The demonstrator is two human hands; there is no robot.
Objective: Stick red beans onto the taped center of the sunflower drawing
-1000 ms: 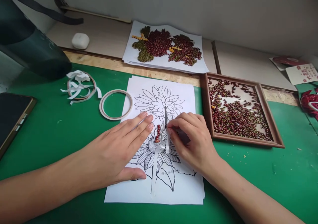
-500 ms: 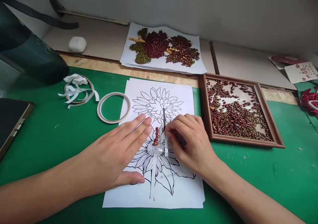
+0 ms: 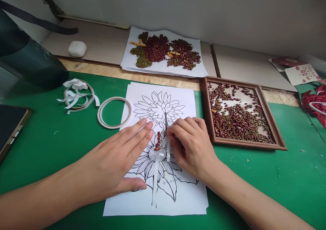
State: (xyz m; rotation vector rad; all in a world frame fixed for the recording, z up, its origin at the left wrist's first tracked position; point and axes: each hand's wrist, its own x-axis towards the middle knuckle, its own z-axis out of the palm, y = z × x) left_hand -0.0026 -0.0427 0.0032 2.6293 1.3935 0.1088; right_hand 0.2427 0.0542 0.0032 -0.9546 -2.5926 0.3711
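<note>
A sheet of paper with a line drawing of two flowers (image 3: 187,202) lies in front of me on top of other sheets. My left hand (image 3: 119,158) rests flat across its left side, fingers stretched out. My right hand (image 3: 193,145) pinches the upper end of a narrow strip of white tape (image 3: 168,152) over the lower flower's petals. Between the hands, a short row of red beans (image 3: 158,140) runs up from the flower's centre. Another pale strip of tape (image 3: 156,175) lies along the lower stem.
A wooden frame tray (image 3: 244,144) of mixed beans stands at right. Left are a tape roll (image 3: 99,112) and another roll (image 3: 85,107) under crumpled strips. Behind lies a finished bean picture (image 3: 163,72). A dark bottle (image 3: 33,60), a phone (image 3: 12,131) and a white case (image 3: 77,49) sit further left.
The whole view has shifted slightly. Both hands hold almost the same places on the paper, the right one still pinching the tape strip.
</note>
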